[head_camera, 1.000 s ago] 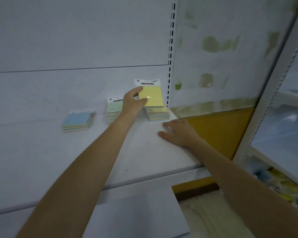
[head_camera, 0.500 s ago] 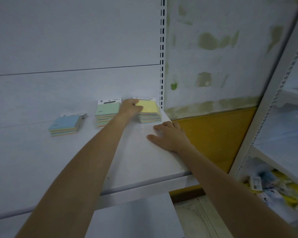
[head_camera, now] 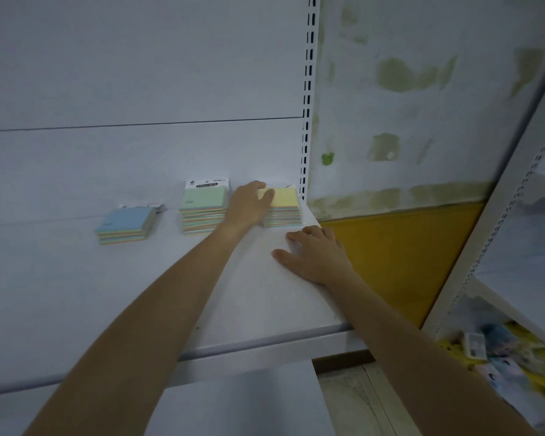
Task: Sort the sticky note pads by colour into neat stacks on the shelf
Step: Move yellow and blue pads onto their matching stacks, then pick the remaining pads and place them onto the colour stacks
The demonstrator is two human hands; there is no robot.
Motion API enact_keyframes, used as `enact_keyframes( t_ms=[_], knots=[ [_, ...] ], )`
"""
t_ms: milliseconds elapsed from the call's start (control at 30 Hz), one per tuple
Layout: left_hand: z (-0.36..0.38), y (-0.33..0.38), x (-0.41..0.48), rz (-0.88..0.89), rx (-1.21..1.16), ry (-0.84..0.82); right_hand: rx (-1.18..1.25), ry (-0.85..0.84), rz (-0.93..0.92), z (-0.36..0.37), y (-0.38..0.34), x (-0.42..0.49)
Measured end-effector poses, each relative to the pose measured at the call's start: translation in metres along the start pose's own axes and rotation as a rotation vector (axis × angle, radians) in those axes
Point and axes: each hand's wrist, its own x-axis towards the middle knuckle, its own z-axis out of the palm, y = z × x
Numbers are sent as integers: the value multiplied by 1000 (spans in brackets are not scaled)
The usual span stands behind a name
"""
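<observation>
Left hand (head_camera: 249,204) at the yellow stack (head_camera: 284,206), right hand (head_camera: 315,256) flat on the shelf (head_camera: 249,297).
Left hand clasps the yellow stack's left edge, thumb laid over the top pad, fingers curled at its far corner. Right hand relaxed, fingers spread, palm down on bare shelf just in front of that stack, holding nothing. Stack sits at the shelf's back right corner; green stack (head_camera: 203,212) just left of the hand, blue stack (head_camera: 126,225) farther left, apart.

Wide gap betw. blue stack (head_camera: 126,224) & green stack (head_camera: 204,209); yellow stack (head_camera: 285,206) just beside upright (head_camera: 309,121), left hand (head_camera: 249,206) on other side.
</observation>
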Motion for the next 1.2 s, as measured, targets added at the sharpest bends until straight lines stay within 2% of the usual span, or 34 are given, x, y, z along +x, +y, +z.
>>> enact_keyframes(
  t_ms=[67,167,333,500,767,967,1200],
  knots=[
    [-6,2,-5,73,107,63,-3,9,1,0,1,0],
    [-17,-2,-15,127,224,63,-16,48,0,-1,0,1],
    [-52,-13,-36,160,435,124,-46,249,-74,-7,-11,-5],
    [-104,-54,-54,190,649,167,-92,249,-193,-14,-57,0],
    [-247,-161,-110,143,851,200,-133,188,-416,29,-222,-7],
    [-366,-259,-174,-19,936,244,-110,99,-578,89,-367,-24],
    [-471,-368,-227,-304,894,275,-77,-15,-753,148,-513,-25]
  ],
)
